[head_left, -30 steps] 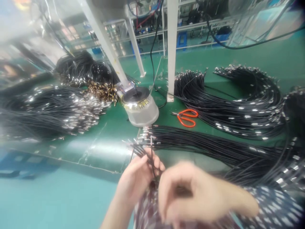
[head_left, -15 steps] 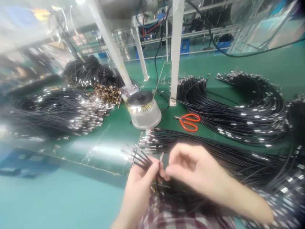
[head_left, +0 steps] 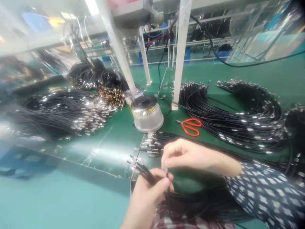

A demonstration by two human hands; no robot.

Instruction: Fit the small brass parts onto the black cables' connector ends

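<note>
My left hand (head_left: 152, 187) is closed around several black cables (head_left: 143, 168), their stripped, silvery ends fanning out to the upper left. Between its thumb and forefinger one single cable stands upright. My right hand (head_left: 178, 154) pinches the pale tip of that cable (head_left: 166, 170) from above, with thumb and fingertips pressed together. Whether the tip is bare wire or a small sleeve is too blurred to tell. Just behind the hands a flat bundle of black cables (head_left: 154, 143) lies with its ends to the left. More cables hang below the hands, over my lap.
Orange-handled scissors (head_left: 192, 126) lie behind my right hand. A white round bowl-like device with a black disc (head_left: 149, 122) stands beside the white posts (head_left: 181, 57). Large cable coils lie right (head_left: 238, 117) and left (head_left: 62, 111). The green table's edge (head_left: 95, 171) runs along the front left.
My right hand has moved left and closed on the tip of the single cable. My left hand has shifted slightly right and down with its bunch. The view has tilted a little.
</note>
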